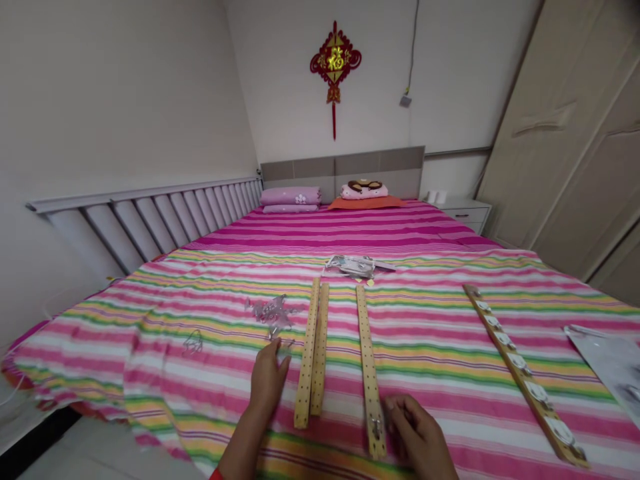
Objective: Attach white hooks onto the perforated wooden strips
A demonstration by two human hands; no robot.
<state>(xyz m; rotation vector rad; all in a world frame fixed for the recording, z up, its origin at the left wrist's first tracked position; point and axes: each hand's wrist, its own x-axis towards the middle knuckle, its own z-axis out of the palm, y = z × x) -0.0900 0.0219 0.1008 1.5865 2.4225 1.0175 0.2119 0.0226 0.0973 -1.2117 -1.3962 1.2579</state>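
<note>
My left hand (269, 377) reaches toward crumpled clear plastic packets (275, 312), thumb apart from the fingers, its fingertips beside a small shiny piece I cannot make out. Right of it, two pale wooden strips with rows of holes (307, 360) lie side by side lengthwise. A third perforated wooden strip (368, 360) lies apart from them, with small metal hardware (376, 425) at its near end. My right hand (417, 430) is beside that end, fingers curled in; whatever they hold is hidden.
A wooden rail with white round fittings (525, 380) lies at the right, near a plastic-wrapped packet (610, 360). Another clear packet (353, 267) lies farther up the striped bedspread (200, 407). A thin wire-like item (193, 342) is at left. Folded bedding (291, 197) rests by the headboard (300, 172).
</note>
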